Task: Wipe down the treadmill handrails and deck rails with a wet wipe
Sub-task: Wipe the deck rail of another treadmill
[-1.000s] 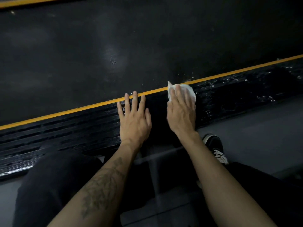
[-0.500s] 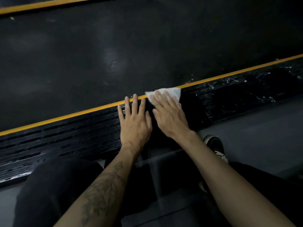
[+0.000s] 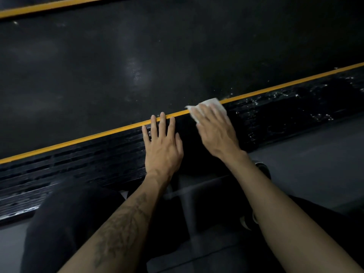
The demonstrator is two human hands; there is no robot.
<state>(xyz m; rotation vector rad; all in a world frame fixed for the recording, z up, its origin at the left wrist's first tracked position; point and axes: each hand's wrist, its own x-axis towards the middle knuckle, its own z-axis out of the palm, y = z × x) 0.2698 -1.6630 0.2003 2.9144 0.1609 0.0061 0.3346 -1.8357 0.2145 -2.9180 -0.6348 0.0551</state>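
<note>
The right hand (image 3: 215,131) presses a crumpled white wet wipe (image 3: 213,106) under straight fingers onto the ribbed black deck rail (image 3: 98,154), at its yellow-striped inner edge. The left hand (image 3: 162,146) lies flat beside it, fingers spread, on the same grooved plastic

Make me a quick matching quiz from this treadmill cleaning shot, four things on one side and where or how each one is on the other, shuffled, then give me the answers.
Things:
1. left hand
2. right hand
3. wet wipe
4. yellow stripe

States:
A. white, pinned under fingers at the rail's inner edge
B. runs between the belt and the ribbed deck rail
C. flat on the rail, holding nothing
D. presses the wipe down with straight fingers

Pairs: 1-C, 2-D, 3-A, 4-B
</note>
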